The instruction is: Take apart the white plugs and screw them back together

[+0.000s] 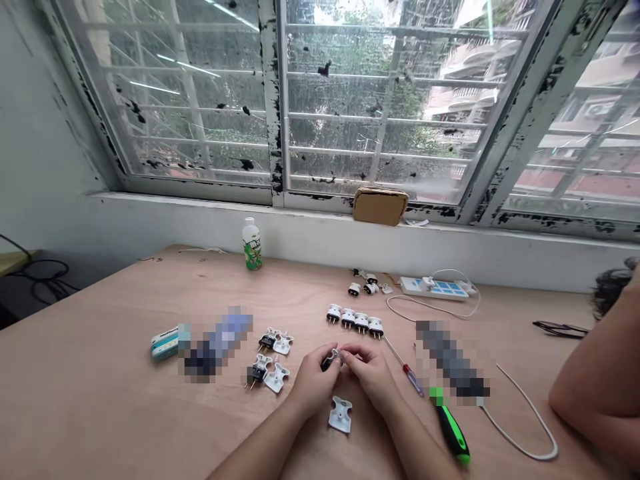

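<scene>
In the middle of the table, my left hand (317,372) is closed around a small black-and-white electrical plug (330,361), mostly covered by the fingers. The fingertips of my right hand (369,373) are pinched together at the plug's right edge; what they hold there is hidden. Between my forearms lies a loose white plug cover (341,415). Left of my hands, opened plugs, one an upper black-and-white half (267,341) and one a lower half (259,370), lie beside white covers. A short row of assembled plugs (349,319), prongs toward me, stands just beyond my fingers.
Right of my hands lie a thin screwdriver (411,377) and a green-and-black screwdriver (453,432). A power strip (440,289) with a white cable sits at the back. A bottle (252,245) stands by the wall, a small box (169,343) at left. Another person's arm (600,380) rests at right.
</scene>
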